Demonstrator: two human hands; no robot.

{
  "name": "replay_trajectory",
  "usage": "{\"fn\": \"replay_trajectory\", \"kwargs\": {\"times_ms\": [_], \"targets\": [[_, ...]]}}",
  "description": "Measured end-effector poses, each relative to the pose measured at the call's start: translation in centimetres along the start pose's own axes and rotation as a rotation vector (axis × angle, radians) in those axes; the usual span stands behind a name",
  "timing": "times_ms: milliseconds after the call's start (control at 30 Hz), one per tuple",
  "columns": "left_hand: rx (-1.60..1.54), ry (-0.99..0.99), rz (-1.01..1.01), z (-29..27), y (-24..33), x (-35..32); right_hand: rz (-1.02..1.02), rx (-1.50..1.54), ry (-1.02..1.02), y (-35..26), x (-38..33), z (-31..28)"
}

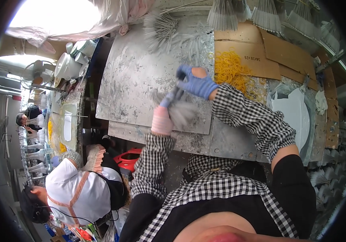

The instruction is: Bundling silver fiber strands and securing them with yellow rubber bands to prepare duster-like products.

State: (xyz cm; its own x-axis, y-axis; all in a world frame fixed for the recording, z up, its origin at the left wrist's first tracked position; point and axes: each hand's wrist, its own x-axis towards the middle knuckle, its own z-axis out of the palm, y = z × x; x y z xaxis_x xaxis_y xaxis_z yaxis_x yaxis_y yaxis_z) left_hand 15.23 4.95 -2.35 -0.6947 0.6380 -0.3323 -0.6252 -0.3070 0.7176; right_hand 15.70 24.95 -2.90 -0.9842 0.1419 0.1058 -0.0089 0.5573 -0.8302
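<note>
My left hand (162,117), in a pink and blue glove, is closed around a bundle of thin wire-stemmed brushes (183,114). Pale, see-through bristles fan out beside that hand, smeared by motion. My right hand (198,83), in a blue glove with a bare patch on its back, is curled at the bundle's upper end, close to my left fingers. What its fingertips pinch is too blurred to make out. Beneath both hands lies a scuffed grey metal board (126,90). Farther off on it rests a loose heap of similar wire brushes (160,31).
Yellow rubber bands (230,72) are heaped on cardboard (264,60) to the right. More brush bundles (266,16) stand along the far edge. A white sheet-like piece (292,115) lies at the right. A co-worker (78,189) sits at the left, near a red stool (128,159).
</note>
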Motion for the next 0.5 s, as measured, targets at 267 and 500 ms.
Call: {"fn": "replay_trajectory", "kwargs": {"times_ms": [267, 500], "targets": [[0.948, 0.125, 0.400, 0.0, 9.5, 13.9, 0.067, -0.016, 0.197, 3.4, 7.2, -2.4], [2.591, 0.176, 0.349, 2.4, 10.5, 25.5, -0.042, -0.927, 0.234, 9.5, 15.3, -2.5]]}}
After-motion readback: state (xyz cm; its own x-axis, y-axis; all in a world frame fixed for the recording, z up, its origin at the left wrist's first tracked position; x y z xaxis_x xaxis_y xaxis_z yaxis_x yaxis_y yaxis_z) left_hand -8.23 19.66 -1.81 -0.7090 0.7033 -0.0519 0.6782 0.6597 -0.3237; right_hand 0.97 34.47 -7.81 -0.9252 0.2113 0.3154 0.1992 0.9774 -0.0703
